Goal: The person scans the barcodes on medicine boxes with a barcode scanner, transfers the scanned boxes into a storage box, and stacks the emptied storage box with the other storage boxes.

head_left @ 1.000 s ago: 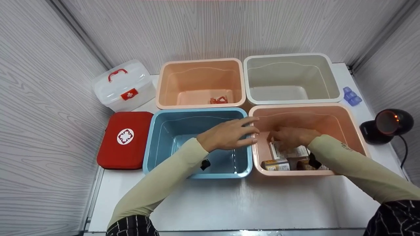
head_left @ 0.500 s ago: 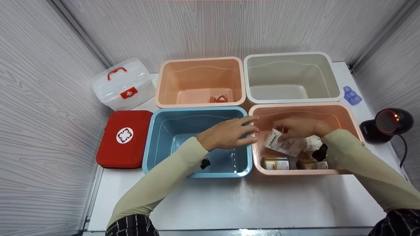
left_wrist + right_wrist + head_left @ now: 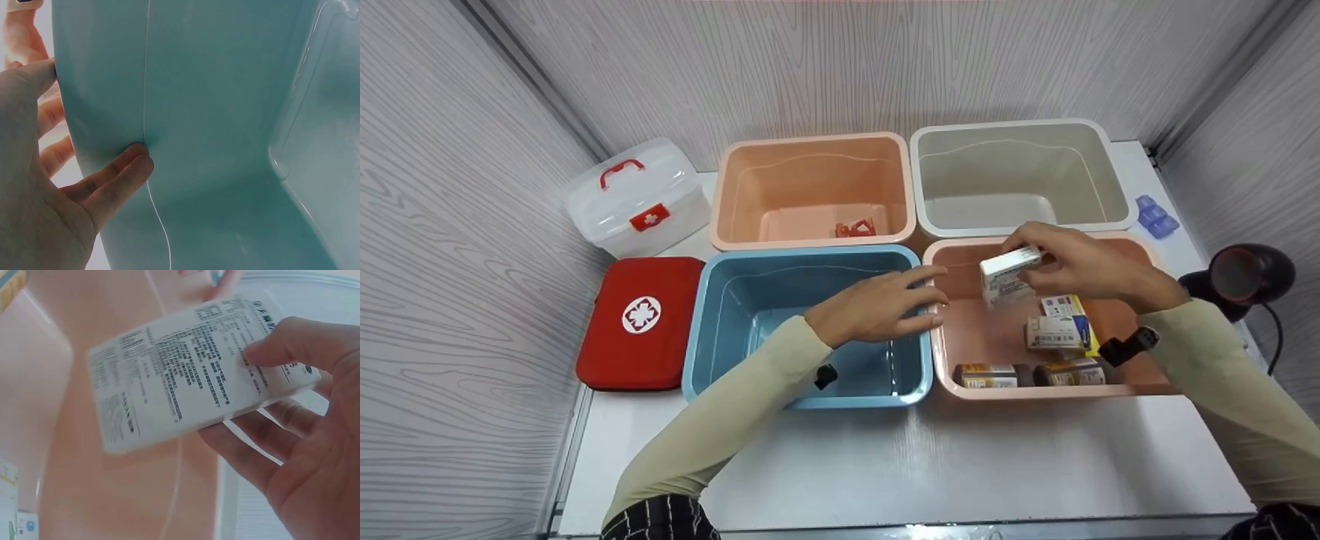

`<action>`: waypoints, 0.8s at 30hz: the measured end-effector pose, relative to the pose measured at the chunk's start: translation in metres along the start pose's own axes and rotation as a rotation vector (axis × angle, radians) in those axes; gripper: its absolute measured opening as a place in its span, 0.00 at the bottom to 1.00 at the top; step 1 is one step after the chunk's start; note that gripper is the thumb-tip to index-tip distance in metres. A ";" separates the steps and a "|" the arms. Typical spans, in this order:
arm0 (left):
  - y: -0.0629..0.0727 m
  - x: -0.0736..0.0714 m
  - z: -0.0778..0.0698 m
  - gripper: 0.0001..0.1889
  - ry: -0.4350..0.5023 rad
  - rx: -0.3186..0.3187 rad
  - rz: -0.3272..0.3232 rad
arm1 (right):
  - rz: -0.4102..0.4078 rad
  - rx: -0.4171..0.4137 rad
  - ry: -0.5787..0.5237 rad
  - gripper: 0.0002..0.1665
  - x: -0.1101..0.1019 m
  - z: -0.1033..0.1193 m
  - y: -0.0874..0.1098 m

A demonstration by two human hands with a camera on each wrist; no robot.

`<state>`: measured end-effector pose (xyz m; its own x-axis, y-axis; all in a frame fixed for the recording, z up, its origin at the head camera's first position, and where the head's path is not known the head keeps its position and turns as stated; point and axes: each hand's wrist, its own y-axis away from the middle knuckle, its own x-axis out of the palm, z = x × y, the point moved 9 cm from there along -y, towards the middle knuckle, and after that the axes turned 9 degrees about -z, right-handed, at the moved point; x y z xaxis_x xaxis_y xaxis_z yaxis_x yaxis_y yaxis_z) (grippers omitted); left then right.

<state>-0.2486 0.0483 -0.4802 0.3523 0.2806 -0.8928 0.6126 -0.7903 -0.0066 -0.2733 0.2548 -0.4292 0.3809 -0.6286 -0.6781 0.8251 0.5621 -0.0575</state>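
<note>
My right hand pinches a white medicine box between thumb and fingers, above the front orange bin. In the right wrist view the medicine box shows a broad face covered in small dark print. My left hand rests at the right rim of the blue bin, fingers extended. The left wrist view shows two fingertips against the bin's inner wall and other fingers outside it. Inside the front orange bin lie a small white box, a yellow-and-blue box and two brown bottles.
Behind stand another orange bin holding a small red piece, and a beige bin. At left are a clear first-aid box and a red case. A purple item and a black device sit at right.
My right hand has lifted the medicine box from the front orange bin's floor and turned it, moving up and away from me. The left hand stays in place.
</note>
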 end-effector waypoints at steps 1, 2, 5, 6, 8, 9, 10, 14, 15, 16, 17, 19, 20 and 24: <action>0.000 0.000 0.000 0.27 0.001 0.000 0.000 | -0.022 -0.002 0.005 0.19 -0.004 0.001 0.001; 0.000 0.000 0.000 0.27 0.001 0.001 0.000 | -0.040 -0.006 0.008 0.18 -0.007 0.002 0.003; 0.000 0.000 -0.001 0.27 0.001 0.010 -0.003 | -0.111 0.006 0.010 0.17 -0.017 0.000 0.010; 0.000 0.000 -0.001 0.27 0.001 0.014 -0.004 | -0.137 0.010 0.009 0.17 -0.021 -0.002 0.013; 0.000 0.000 -0.001 0.27 0.001 0.016 -0.006 | -0.188 0.011 0.004 0.19 -0.029 -0.004 0.018; 0.000 -0.001 0.000 0.27 0.001 0.014 -0.006 | -0.211 0.006 0.007 0.21 -0.032 -0.005 0.020; 0.001 -0.001 0.000 0.27 0.001 0.012 -0.006 | -0.228 -0.003 0.002 0.23 -0.036 -0.005 0.023; 0.001 -0.001 0.000 0.27 0.001 0.006 -0.001 | -0.278 -0.061 0.032 0.27 -0.048 -0.006 0.032; 0.001 -0.001 0.000 0.27 0.000 0.006 0.000 | -0.290 -0.067 0.037 0.26 -0.052 -0.007 0.035; 0.001 0.000 0.000 0.27 -0.002 0.007 0.001 | -0.306 -0.069 0.037 0.26 -0.056 -0.008 0.038; 0.001 0.000 0.000 0.27 -0.004 0.008 0.003 | -0.330 -0.059 0.047 0.25 -0.060 -0.010 0.041; 0.000 0.001 -0.001 0.27 -0.008 0.006 0.007 | -0.390 -0.023 0.057 0.24 -0.071 -0.016 0.048; 0.000 0.001 0.000 0.27 -0.010 0.004 0.008 | -0.426 0.007 0.050 0.23 -0.076 -0.021 0.052; 0.000 0.001 0.000 0.27 -0.010 0.004 0.009 | -0.594 0.127 -0.009 0.23 -0.101 -0.040 0.071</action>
<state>-0.2482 0.0484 -0.4814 0.3505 0.2685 -0.8972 0.6070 -0.7947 -0.0007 -0.2702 0.3797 -0.3939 -0.1573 -0.8201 -0.5502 0.9406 0.0453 -0.3365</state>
